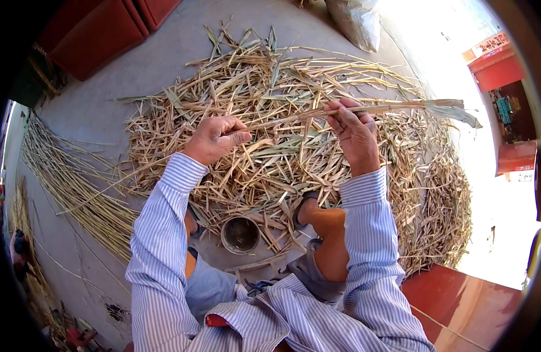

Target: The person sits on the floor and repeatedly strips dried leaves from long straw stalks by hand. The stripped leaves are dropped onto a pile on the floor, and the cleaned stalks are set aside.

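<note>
We hold one dry stalk (288, 119) stretched between our two hands, raised above the middle of a wide pile (300, 161) of dry leaves and husks on the grey floor (106, 117). Our left hand (216, 139) is curled like a loose fist, its thumb lying forward, and it pinches the thin end of the stalk. Our right hand (354, 130) pinches the same stalk farther along, between the thumb and the fingers, with the fingertips pointing up and to the left. Past the right hand the stalk runs on toward the floor's right edge and ends in a flat, pale leaf (455, 111). Between our feet, at the pile's near edge, stands a round bowl (240, 251); what is inside is too dark to tell. Toward the floor's left edge lies a bundle (77, 185) of long, thin, bare stalks, fanned out and well apart from our left hand. A red sofa (97, 38) stands at the floor's far left corner, and a pale sack (358, 26) rests at the far edge, beyond the pile. At the near right corner, a red board (440, 290) lies just beside the pile.
</note>
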Demonstrator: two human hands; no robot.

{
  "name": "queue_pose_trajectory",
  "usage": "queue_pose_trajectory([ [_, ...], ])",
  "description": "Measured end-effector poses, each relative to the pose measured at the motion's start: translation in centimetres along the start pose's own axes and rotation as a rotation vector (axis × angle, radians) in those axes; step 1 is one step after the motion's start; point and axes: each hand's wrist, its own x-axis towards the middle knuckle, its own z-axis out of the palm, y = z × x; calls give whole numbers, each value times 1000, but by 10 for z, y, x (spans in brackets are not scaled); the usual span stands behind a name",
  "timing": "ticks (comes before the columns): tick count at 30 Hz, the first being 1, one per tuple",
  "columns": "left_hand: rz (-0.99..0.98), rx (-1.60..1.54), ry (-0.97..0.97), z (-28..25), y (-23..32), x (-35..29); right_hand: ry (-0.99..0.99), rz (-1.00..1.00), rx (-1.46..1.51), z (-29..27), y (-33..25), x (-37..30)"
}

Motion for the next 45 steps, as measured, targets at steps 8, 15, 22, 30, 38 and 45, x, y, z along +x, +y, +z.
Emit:
queue_pose_trajectory([
  [8, 136, -110, 328, 23, 6, -1, 54, 91, -213, 27, 8, -10],
  [15, 461, 451, 486, 17, 8, 0, 74, 138, -218, 27, 6, -10],
  [22, 104, -277, 366, 23, 1, -1, 52, 103, -260, 24, 7, -13],
  [30, -10, -555, 665, -14, -1, -11, 124, 83, -227, 7, -2, -7],
  [38, 310, 643, 563, -22, -10, -8, 108, 91, -320, 1, -10, -13],
  [45, 233, 120, 211, 16, 2, 3, 75, 64, -287, 13, -4, -11],
])
